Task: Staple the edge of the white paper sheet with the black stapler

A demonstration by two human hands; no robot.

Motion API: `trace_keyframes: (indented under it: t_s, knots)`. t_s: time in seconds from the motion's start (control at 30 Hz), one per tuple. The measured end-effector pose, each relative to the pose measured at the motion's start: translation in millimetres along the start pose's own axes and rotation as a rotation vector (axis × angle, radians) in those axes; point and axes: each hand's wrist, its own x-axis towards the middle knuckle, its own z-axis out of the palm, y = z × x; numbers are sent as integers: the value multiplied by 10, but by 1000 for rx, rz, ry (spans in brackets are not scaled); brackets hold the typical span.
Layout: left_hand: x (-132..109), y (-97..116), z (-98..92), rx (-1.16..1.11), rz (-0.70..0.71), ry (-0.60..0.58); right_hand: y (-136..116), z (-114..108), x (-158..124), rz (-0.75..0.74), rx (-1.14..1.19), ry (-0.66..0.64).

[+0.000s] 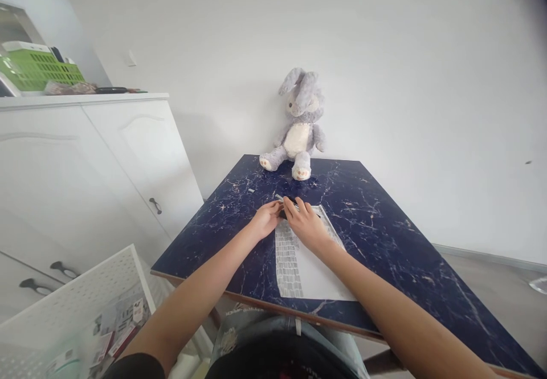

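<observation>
Both hands meet at the far edge of a sheet of paper [318, 279]. My left hand [268, 218] is closed, its fingertips pinched on a small dark item. My right hand [305, 222] is curled over the same spot from the other side, its fingers closed. A dark object [292, 200] with a light strip beside it shows between the fingers; its kind is mostly hidden. Rows of grey, hand-shaded blocks [289, 259] run down the left part of the sheet. The rest of the visible paper is white, partly covered by my right forearm.
The dark blue marbled table [367, 225] bears a grey plush rabbit [298, 128] seated at its back edge by the wall. A small pale piece [251, 190] lies left of the rabbit's feet. White cabinets [106, 139] and a white perforated bin [85, 310] stand at left.
</observation>
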Motion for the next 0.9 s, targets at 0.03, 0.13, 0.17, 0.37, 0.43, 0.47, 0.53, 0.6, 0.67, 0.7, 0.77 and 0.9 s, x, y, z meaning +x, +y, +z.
trace_keyframes:
  t_s: [0.03, 0.13, 0.17, 0.37, 0.43, 0.47, 0.53, 0.6, 0.67, 0.7, 0.77, 0.9]
  knots:
    - [2, -5, -13, 22, -9, 3, 4, -3, 3, -14, 7, -13]
    - [11, -27, -32, 72, -4, 28, 33, 15, 4, -51, -13, -33]
    - [13, -32, -30, 89, 3, 41, 44, 24, 3, -46, -30, -26]
    - [17, 68, -9, 248, 204, 310, 116, -6, 20, 249, 71, 60]
    - [10, 136, -27, 322, 324, 381, 155, -67, 37, 363, 210, -8]
    - [5, 166, -38, 361, 371, 397, 176, -100, 45, 396, 275, -60]
    - [-8, 208, -50, 424, 429, 403, 212, -161, 56, 403, 361, -156]
    - [-19, 220, -41, 442, 460, 366, 233, -202, 57, 388, 382, -219]
    - [-24, 212, -12, 412, 485, 291, 240, -219, 51, 396, 373, -273]
    - [-24, 205, 6, 391, 493, 251, 242, -221, 48, 407, 366, -296]
    - [-22, 191, 40, 366, 495, 191, 249, -219, 42, 415, 359, -310]
    - [-26, 195, 63, 396, 467, 159, 300, -214, 40, 428, 340, -296]
